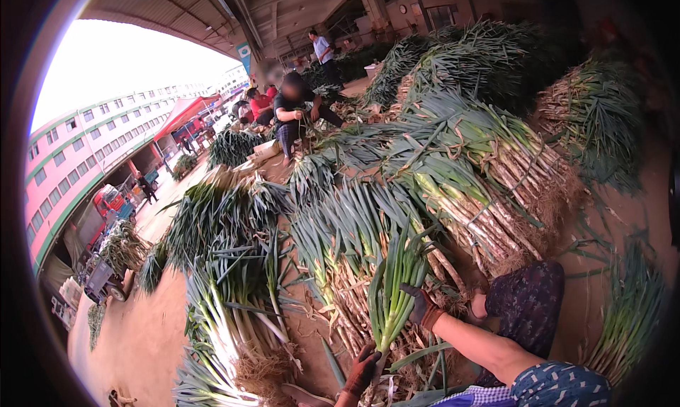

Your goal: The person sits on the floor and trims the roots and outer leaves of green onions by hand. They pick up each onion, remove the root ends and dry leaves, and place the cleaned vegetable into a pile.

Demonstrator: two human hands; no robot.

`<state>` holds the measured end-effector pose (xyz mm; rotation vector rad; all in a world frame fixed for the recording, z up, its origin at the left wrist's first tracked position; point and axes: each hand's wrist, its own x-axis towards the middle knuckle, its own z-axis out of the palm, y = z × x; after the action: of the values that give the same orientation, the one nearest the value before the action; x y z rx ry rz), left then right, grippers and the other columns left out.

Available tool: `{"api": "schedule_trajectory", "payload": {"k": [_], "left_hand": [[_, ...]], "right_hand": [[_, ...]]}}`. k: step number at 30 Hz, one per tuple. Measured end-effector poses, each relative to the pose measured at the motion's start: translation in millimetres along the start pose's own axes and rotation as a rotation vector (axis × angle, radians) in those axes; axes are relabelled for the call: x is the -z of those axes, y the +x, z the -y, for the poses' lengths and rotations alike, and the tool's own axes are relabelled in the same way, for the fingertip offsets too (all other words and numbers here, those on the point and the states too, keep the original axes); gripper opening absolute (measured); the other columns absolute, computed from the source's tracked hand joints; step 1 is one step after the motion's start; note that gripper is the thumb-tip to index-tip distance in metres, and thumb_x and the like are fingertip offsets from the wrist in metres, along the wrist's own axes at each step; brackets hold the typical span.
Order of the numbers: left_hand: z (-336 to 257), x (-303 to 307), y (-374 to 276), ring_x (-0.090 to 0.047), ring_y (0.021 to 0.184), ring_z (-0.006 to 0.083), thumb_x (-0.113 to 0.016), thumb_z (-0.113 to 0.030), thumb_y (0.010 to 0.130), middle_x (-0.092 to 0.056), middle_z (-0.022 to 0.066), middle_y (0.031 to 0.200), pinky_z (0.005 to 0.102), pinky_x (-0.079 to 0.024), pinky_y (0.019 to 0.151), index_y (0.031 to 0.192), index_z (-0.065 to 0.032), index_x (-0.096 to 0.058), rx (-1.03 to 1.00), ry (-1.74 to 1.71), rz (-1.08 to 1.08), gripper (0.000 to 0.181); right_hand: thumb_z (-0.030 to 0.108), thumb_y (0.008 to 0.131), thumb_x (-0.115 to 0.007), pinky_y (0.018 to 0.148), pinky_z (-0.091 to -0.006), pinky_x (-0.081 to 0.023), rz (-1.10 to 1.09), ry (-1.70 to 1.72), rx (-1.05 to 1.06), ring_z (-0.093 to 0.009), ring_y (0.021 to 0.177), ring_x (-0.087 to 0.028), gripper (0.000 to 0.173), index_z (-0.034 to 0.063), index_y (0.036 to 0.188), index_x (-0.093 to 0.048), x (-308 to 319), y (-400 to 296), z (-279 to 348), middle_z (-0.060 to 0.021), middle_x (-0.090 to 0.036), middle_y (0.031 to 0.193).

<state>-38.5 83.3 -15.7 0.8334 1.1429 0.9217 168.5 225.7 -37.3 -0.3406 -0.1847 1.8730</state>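
Note:
Low in front of me is a bunch of large green onions (pixel 397 293), leaves up and slightly tilted. My left hand (pixel 364 369), in a dark and reddish-brown work glove, is closed around its pale lower stalk. My right hand (pixel 423 307), gloved alike, reaches in from the right against the leaves' edge. Its fingers look extended rather than wrapped around them. Behind the bunch lies a row of green onions (pixel 340 247) with dry, dirt-brown stalks. Left of my left hand lies a heap of cleaned green onions (pixel 226 322) with white stalks and bushy roots.
Tied bundles of green onions (pixel 489 215) lie to the right, with a tall pile (pixel 478 61) behind. My bent knee (pixel 523 306) is beside my right forearm. A seated person (pixel 292 107) handles stalks farther back. Loaded carts (pixel 103 277) stand on the far left. Leaf scraps litter the ground.

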Motion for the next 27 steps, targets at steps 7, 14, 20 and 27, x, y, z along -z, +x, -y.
{"api": "schedule_trajectory", "payload": {"k": [7,14,20,27], "left_hand": [[-28,-74,75,-0.049,0.064,0.0057,-0.068,-0.017,0.080,-0.057,-0.0040,0.074,0.0214,-0.040,0.058,0.086,-0.0028,-0.063,-0.419,-0.203,-0.175,0.016],[0,-88,103,-0.043,0.060,0.0067,-0.061,-0.003,0.079,-0.050,-0.0039,0.067,0.0233,-0.035,0.054,0.073,-0.0046,-0.054,-0.483,-0.289,-0.426,0.010],[31,-10,96,-0.059,0.071,0.0217,-0.052,0.000,0.072,-0.062,0.0148,0.077,0.0335,-0.046,0.064,0.084,-0.0021,-0.062,-0.493,0.701,-0.476,0.015],[130,94,-25,-0.061,0.075,0.0384,-0.054,-0.018,0.079,-0.060,0.0227,0.091,0.0449,-0.049,0.068,0.092,-0.0085,-0.063,-0.082,1.537,-0.107,0.018]], "right_hand": [[0.020,0.079,-0.067,0.081,-0.0342,-0.050,-0.120,-0.266,0.180,-0.022,0.082,-0.063,0.034,0.0045,0.109,-0.059,-73,2,54,-0.0073,-0.064,0.099],[0.022,0.080,-0.067,0.078,-0.0330,-0.049,-0.224,-0.290,0.356,-0.022,0.083,-0.061,0.036,0.0035,0.111,-0.058,-34,31,45,-0.0062,-0.063,0.094],[0.019,0.086,-0.062,0.079,-0.0333,-0.050,-0.132,-0.277,0.137,-0.020,0.086,-0.062,0.028,0.0060,0.110,-0.061,-74,-4,9,-0.0058,-0.064,0.099],[0.025,0.087,-0.057,0.075,-0.0364,-0.053,0.014,-0.281,0.241,-0.022,0.079,-0.063,0.028,0.0069,0.108,-0.059,-112,3,121,-0.0068,-0.065,0.092]]}}
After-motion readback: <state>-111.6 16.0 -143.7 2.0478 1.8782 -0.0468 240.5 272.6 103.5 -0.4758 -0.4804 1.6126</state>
